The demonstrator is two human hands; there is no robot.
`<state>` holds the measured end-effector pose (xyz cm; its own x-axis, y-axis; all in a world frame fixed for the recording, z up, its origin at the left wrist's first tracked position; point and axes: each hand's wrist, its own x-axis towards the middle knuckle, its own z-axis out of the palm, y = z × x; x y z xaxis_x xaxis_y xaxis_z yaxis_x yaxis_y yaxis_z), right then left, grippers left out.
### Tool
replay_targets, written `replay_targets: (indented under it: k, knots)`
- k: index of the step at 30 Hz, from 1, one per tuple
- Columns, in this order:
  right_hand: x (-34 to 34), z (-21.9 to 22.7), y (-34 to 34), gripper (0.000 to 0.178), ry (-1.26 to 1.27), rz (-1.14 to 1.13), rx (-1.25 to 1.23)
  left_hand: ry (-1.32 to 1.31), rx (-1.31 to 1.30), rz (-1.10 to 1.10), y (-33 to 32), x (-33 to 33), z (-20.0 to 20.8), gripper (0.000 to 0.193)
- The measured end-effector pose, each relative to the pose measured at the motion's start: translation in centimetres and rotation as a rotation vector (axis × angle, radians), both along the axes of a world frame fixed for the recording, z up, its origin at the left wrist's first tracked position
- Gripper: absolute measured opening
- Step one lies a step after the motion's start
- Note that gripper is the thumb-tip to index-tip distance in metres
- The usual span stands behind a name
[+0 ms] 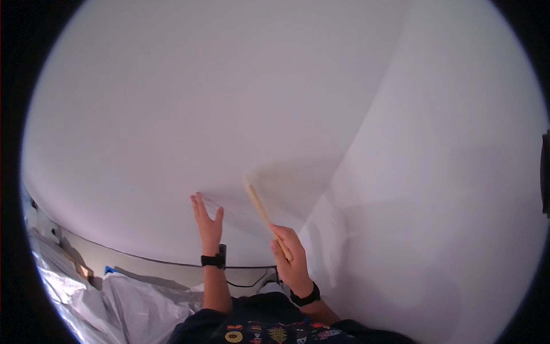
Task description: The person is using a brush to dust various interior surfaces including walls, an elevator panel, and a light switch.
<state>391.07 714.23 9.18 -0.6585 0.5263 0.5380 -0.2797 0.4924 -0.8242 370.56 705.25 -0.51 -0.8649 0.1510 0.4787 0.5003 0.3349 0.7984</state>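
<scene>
My right hand (290,255) is closed round the light wooden handle of a slim brush-like tool (259,205). Its pale head points up and away, at or close to the white wall (189,103), and blends into it, so its exact kind is hard to make out. To the left, my left hand (207,223) is raised with fingers stretched and thumb apart, holding nothing. Its fingertips are at or very near the wall surface; contact cannot be made out. Both wrists wear black bands, and shadows of hands and tool fall on the wall.
A second white wall (435,172) meets the first in a corner on the right. Below the wall's dark lower edge, at lower left, lie crumpled silvery sheets (140,307). A black cable (249,285) runs low behind my arms. Something dark (545,172) shows at the right rim.
</scene>
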Motion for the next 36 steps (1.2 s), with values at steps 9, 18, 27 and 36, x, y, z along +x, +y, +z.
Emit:
replay_targets:
  k: [9, 18, 27, 36]
  knots:
    - [-0.3, -0.8, 4.4, 0.024, 0.239, -0.459, -0.004, -0.068, -0.022, -0.182, 0.1, 1.0, 1.3, 0.065]
    - [-0.4, -1.5, 2.3, 0.029, -0.009, 0.175, -0.025, -0.136, 0.002, -0.278, 0.0, 1.3, 0.3, 0.066]
    - [1.2, -3.1, 5.4, 0.029, 0.170, -0.278, -0.217, -0.145, -0.017, -0.244, 0.0, 1.3, 0.2, 0.066]
    - [0.7, -2.9, 3.1, 0.024, 0.059, -0.197, -0.060, -0.175, -0.054, -0.258, 0.0, 1.5, 0.7, 0.069]
